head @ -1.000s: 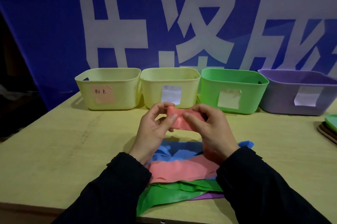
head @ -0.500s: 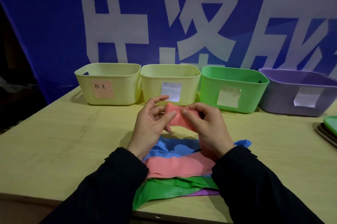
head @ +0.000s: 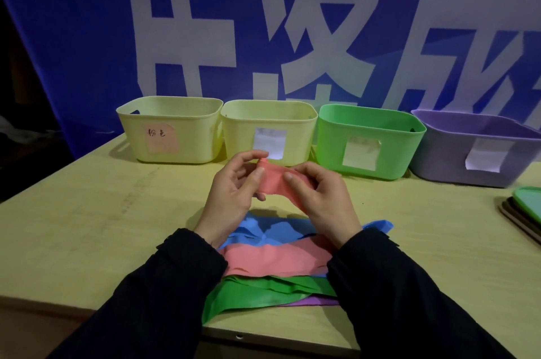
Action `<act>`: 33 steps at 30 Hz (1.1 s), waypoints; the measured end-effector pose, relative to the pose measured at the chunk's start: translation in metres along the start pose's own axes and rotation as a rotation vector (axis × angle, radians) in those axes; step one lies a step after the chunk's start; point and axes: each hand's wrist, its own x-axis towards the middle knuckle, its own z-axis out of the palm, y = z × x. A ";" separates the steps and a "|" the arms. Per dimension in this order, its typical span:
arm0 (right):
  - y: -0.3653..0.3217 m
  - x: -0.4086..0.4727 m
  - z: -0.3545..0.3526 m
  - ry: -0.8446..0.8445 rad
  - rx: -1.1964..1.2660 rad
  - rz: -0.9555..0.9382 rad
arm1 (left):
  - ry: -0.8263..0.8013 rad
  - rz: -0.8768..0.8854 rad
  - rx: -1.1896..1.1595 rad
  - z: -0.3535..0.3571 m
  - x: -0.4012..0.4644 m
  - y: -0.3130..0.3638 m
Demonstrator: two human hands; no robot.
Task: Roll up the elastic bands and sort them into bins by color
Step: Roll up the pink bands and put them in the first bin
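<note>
Both hands raised side by side, forearms in dark sleeves (head: 164,294) angling inward. Left hand (head: 231,192) pinches the pink elastic band (head: 272,180) between thumb and curled fingers; right hand (head: 325,200) grips its other end, thumb on top.

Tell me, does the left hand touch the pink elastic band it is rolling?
Touching. The head view shows the left hand pinching the pink elastic band with thumb and fingers.

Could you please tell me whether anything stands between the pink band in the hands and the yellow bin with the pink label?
Nothing visible does. The pink elastic band is held above the table by the left hand and right hand; bare wooden tabletop lies between it and the pale yellow plastic bin with the pink label, whose top is open.
</note>
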 end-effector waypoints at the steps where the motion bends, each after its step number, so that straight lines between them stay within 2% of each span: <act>1: 0.000 0.000 -0.001 0.012 -0.016 0.004 | 0.007 -0.003 -0.011 0.000 0.000 0.000; 9: -0.007 0.002 -0.006 -0.007 -0.003 0.018 | 0.044 0.007 -0.028 -0.003 0.001 0.000; 14: -0.013 0.000 -0.008 -0.074 0.039 0.027 | -0.009 0.038 -0.002 0.000 0.000 -0.001; 20: -0.018 -0.001 -0.012 -0.059 0.113 0.073 | 0.005 0.046 -0.018 -0.002 0.001 0.001; 28: -0.015 0.004 -0.017 -0.016 0.036 0.082 | 0.035 0.003 -0.043 -0.001 0.001 0.002; 33: -0.015 0.005 -0.018 -0.005 0.025 0.084 | 0.037 0.063 -0.013 0.000 0.000 0.002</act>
